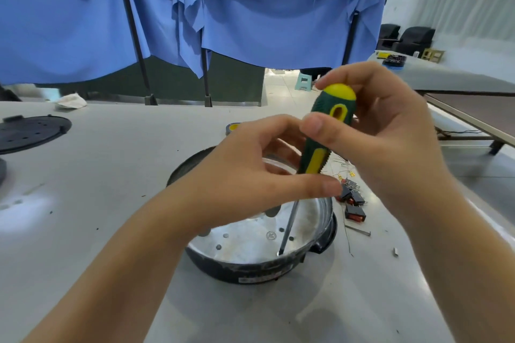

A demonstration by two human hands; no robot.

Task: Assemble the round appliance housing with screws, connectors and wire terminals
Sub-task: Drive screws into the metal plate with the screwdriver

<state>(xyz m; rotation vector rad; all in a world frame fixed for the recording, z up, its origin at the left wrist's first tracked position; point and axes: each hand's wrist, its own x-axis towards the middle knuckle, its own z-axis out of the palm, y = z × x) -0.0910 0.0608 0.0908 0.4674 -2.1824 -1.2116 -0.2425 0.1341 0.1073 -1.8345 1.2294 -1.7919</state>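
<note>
Head view: our right hand (390, 131) clamps the screwdriver (326, 133) handle, tip inside the round housing (259, 267); our left hand's (250, 170) fingers pinch its lower handle.

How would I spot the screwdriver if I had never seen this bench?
Find the round black housing with the shiny metal floor, near the middle of the grey table. The screwdriver stands in it, tip down, its handle in the right hand. Nothing else nearby has that green and yellow handle.

Shiny metal housing (250, 242), rubbery-looking screwdriver handle (326, 131)
</note>
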